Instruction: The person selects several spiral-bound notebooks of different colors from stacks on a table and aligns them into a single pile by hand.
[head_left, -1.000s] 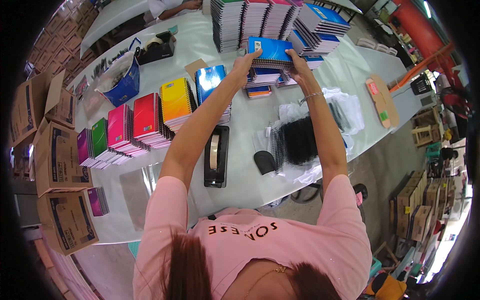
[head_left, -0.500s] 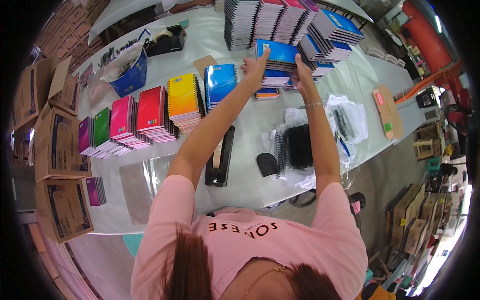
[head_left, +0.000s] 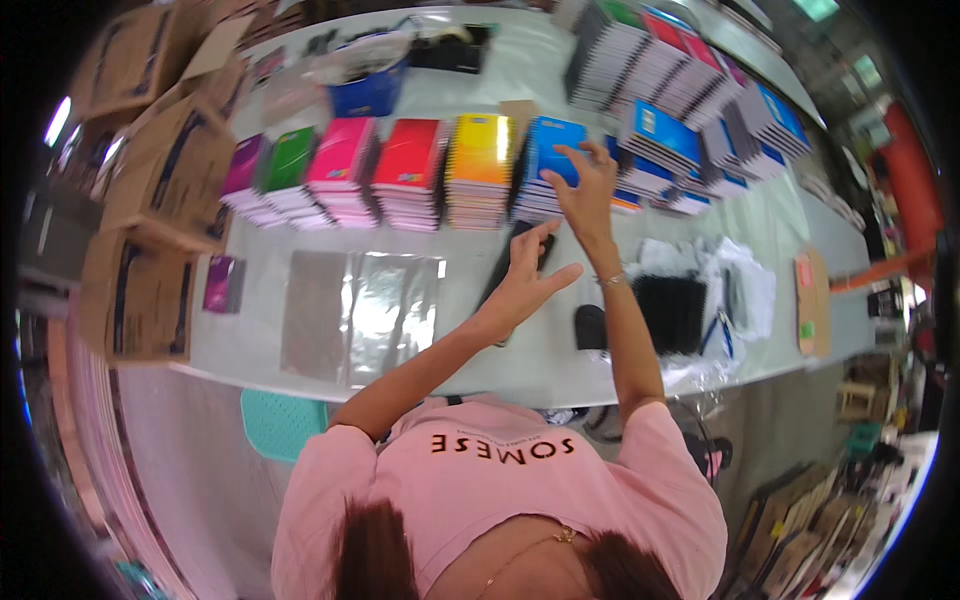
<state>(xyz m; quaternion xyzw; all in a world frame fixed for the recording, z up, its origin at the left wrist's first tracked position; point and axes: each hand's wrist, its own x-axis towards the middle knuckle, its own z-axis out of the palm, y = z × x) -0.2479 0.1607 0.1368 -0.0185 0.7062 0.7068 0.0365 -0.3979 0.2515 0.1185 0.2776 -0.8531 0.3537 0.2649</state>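
My right hand (head_left: 588, 195) is open, fingers apart and curved, over the right side of a stack of blue spiral notebooks (head_left: 552, 148). Whether its fingertips touch the top cover I cannot tell. My left hand (head_left: 518, 288) is spread and empty above a long black tape dispenser (head_left: 497, 285), partly hiding it. Left of the blue stack runs a row of notebook stacks: yellow (head_left: 482, 150), red (head_left: 408, 160), pink (head_left: 342, 155), green (head_left: 290, 165) and purple (head_left: 245, 170). More blue notebooks (head_left: 660, 135) are piled to the right of my right hand.
Clear plastic sheets (head_left: 365, 315) and a small purple notebook (head_left: 223, 284) lie near the front edge. Black spiral coils (head_left: 668, 315) rest on plastic at right, beside blue-handled pliers (head_left: 722, 330). Cardboard boxes (head_left: 150, 290) stand left; a blue bin (head_left: 368, 95) sits behind the row.
Both hands have let go of the blue notebooks, which rest on the right-hand pile. My hands have come nearer and toward the row. The view has turned left.
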